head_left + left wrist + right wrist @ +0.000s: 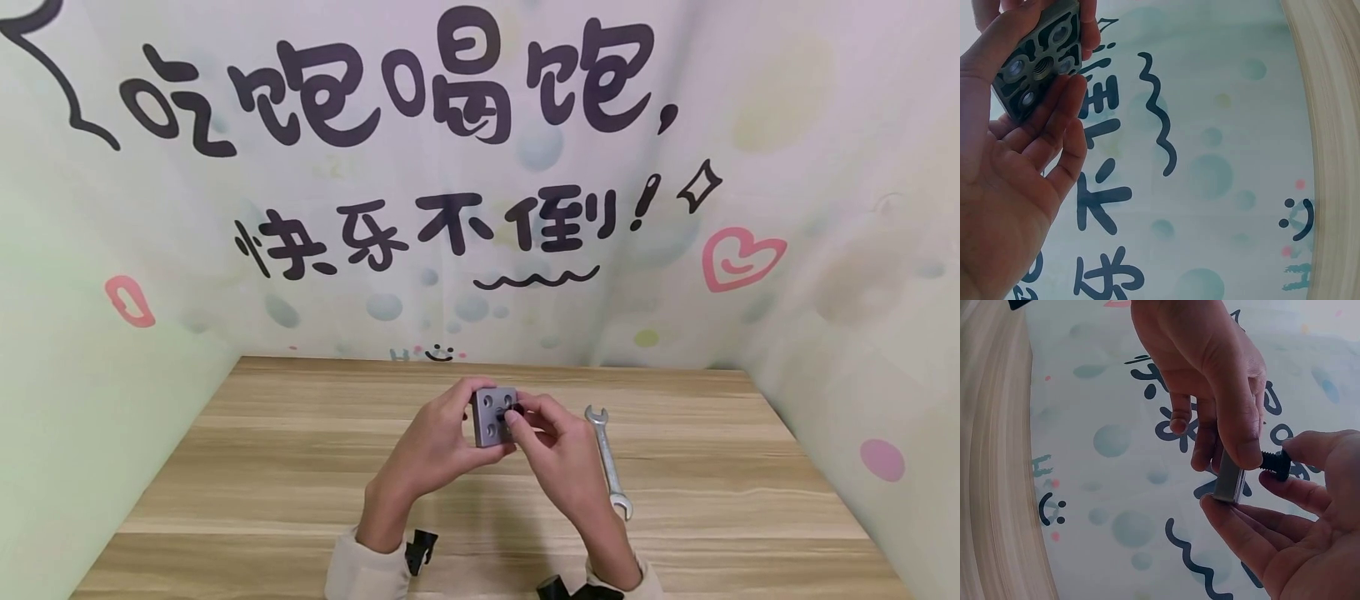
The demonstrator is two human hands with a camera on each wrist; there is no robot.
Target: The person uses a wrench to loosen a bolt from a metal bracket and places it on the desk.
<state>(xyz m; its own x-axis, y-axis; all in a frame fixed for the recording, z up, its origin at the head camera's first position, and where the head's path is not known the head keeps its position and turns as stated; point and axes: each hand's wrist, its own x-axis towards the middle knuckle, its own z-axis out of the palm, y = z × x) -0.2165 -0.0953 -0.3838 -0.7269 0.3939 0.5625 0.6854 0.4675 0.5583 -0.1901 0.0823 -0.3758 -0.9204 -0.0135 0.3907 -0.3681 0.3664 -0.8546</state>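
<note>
My left hand (431, 437) grips a grey square metal plate (483, 417) by its edges, above the table. The plate has a hole near each corner. Its other face shows in the left wrist view, with dark recesses and a threaded centre hole in the plate (1035, 49). Between thumb and index finger, my right hand (566, 458) pinches a black bolt (1277, 464). In the right wrist view the bolt's threaded shank points at the plate's face; a left finger hides whether its tip is in the hole. Other right fingertips touch the plate's edge.
A silver open-ended wrench (609, 462) lies on the wooden table (285, 467), to the right of my right hand. Behind the table hangs a pale printed cloth (375, 175) with large dark lettering. Black camera mounts (422, 550) sit at the wrists.
</note>
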